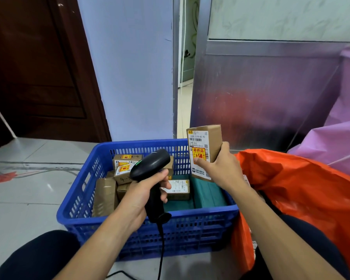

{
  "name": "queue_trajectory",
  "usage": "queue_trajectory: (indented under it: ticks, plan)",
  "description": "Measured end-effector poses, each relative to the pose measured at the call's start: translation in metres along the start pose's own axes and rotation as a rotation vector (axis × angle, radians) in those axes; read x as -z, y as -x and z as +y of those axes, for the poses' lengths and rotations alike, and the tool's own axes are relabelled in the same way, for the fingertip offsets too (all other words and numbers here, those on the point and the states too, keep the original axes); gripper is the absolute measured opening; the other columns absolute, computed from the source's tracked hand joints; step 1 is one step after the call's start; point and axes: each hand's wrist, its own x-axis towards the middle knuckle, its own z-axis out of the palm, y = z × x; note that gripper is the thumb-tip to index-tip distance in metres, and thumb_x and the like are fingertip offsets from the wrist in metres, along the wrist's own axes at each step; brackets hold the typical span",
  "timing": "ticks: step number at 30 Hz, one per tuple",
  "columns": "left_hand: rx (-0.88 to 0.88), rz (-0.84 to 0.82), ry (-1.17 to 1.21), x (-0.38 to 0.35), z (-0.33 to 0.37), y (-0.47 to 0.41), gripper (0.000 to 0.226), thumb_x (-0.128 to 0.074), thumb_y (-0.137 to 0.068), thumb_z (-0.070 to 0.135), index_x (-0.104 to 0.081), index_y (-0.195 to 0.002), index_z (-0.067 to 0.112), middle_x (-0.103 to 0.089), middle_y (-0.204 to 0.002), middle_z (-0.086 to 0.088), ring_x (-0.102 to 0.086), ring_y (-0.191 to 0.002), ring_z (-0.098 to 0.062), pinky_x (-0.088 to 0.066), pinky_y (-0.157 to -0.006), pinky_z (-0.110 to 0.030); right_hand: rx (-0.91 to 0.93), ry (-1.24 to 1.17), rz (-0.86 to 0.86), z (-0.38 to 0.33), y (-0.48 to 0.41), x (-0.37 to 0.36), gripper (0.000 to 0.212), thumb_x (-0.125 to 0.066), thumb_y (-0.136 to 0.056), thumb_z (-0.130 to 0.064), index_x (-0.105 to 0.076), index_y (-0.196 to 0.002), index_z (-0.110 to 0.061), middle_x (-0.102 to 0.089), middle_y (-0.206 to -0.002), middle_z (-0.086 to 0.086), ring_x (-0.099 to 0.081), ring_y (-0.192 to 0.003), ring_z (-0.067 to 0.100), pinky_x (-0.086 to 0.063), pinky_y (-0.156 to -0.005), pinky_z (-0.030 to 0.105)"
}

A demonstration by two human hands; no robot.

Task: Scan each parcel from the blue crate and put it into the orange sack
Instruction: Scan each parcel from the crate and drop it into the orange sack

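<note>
One person sits on the tiled floor (18,195) with two bare hands in use. The left hand (141,196) has its fingers wrapped round the handle of one black handheld scanner (153,165). The scanner head points up and away over the crate, and one black cable (161,251) hangs from the base of the handle. The right hand (225,170) grips one brown cardboard parcel (212,141), thumb pressed on the label face and fingers behind. This parcel is held upright above the far right corner of the single blue crate (170,215), just beside the one orange sack (301,190). Its white shipping label, with one barcode and one yellow-and-red sticker, faces the person. The crate stands on the floor between the person's knees and touches the sack on its right side. Inside the crate lie at least six further cardboard parcels (104,197), grouped in the left and middle part. The scanner and left hand hide some of them, so an exact count cannot be given. One flat teal package (209,194) lies along the crate's right side. Behind the crate stand one metal panel (261,87) and one dark wooden door (38,67), with pink plastic sheeting (343,128) to the right above the sack.
</note>
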Motion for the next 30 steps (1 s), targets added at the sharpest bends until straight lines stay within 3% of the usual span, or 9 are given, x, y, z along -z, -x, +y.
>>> queue_trajectory:
  ticks: [30]
  plan:
    - [-0.022, -0.025, -0.011, -0.0011, -0.0005, 0.0022, 0.018, -0.08, -0.084, 0.027, -0.067, -0.077, 0.016, -0.056, -0.071, -0.008, -0.051, -0.056, -0.019, -0.049, -0.064, -0.034, 0.028, 0.05, 0.019, -0.0029, 0.0042, -0.0022, 0.068, -0.079, -0.082, -0.056, -0.037, -0.12, -0.02, -0.064, -0.109, -0.007, -0.068, -0.098, 0.021, -0.059, -0.082, 0.048]
